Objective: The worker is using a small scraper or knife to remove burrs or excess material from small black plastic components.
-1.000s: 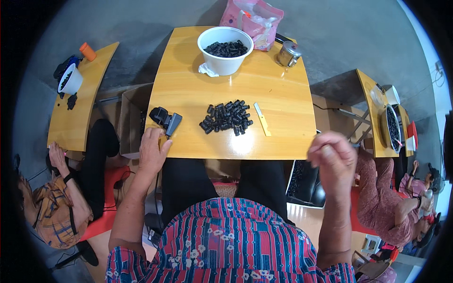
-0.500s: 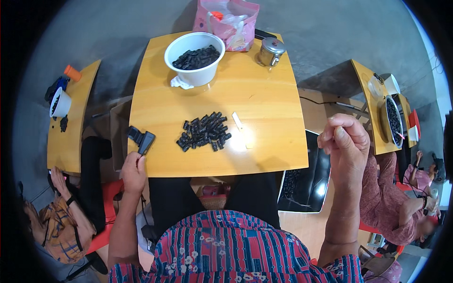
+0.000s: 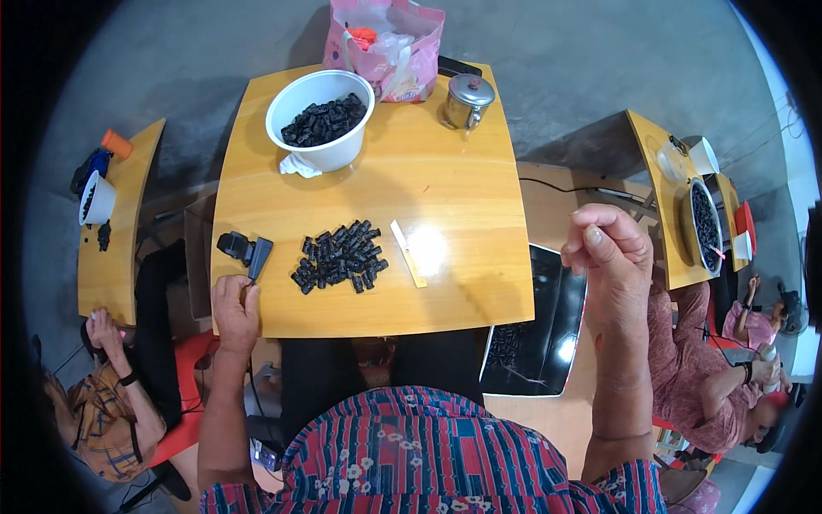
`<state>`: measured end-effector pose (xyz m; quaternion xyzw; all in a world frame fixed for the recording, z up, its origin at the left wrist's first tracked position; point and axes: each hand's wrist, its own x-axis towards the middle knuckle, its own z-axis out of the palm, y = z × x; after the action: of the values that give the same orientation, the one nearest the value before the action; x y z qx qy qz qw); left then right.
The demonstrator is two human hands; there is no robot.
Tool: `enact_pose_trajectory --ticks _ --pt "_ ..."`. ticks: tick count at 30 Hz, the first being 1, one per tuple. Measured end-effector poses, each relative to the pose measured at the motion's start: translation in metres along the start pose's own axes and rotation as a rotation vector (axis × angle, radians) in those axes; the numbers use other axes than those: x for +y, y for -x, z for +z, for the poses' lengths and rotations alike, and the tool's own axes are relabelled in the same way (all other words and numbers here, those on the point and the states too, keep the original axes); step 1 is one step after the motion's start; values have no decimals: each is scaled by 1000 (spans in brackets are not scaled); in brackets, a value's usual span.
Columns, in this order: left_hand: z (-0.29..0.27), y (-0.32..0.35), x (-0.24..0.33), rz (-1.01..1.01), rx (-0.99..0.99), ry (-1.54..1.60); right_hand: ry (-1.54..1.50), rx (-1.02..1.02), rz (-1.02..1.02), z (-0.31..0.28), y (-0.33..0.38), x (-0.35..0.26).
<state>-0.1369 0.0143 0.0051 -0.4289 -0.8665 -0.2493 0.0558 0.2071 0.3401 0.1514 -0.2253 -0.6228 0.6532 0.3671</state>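
Since a moment ago my right hand (image 3: 610, 257) has lifted higher off the table's right edge, fingers (image 3: 599, 236) curled together in a pinch; whether anything sits between them I cannot tell. My left hand (image 3: 234, 301) has stayed at the near left edge of the yellow wooden table (image 3: 479, 283), fingertips resting together by the small black plastic clamp-like tool (image 3: 244, 249) just beyond them, not gripping it. Right of that hand lies the pile of small black plastic pieces (image 3: 340, 255), then a pale flat strip (image 3: 408, 265). Those pieces look light, stiff and smooth; I would pinch one across its sides. Farther off stands a white bowl (image 3: 321, 128) of more pieces.
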Motion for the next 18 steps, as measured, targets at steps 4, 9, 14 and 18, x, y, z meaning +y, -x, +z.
enact_pose_trajectory --ticks 4,9,14,18 --pt "-4 5 2 32 20 -45 -31 35 -24 -6 15 -6" --pt "-14 8 6 -97 -62 81 -26 69 -118 0 38 -9" --pt "-24 10 15 -88 -3 153 43 93 -256 17 49 -40" --pt "-54 -10 45 -24 186 585 160 9 -517 21 65 -113"
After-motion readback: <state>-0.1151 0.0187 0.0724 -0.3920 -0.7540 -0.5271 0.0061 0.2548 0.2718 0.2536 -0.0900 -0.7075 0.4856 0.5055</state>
